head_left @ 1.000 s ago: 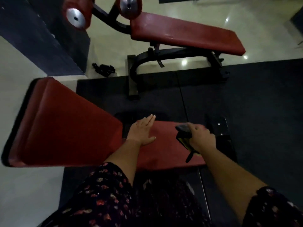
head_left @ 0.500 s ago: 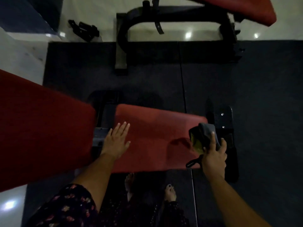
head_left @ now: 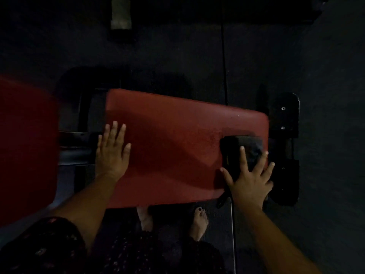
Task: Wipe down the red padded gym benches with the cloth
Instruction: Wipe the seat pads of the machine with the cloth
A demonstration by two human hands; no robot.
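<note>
Dark folded cloth lies at right end of red padded vinyl seat pad. Right hand presses it flat, fingers spread, no grip. Left hand flat on pad's left edge, bracing. Cloth likely soft, light, bunches easily; palm pressure suits.

Right hand was spread flat on dark cloth at red seat pad's right end; left hand was pressed flat at left edge.

red bench pad, cloth on rt end
</note>
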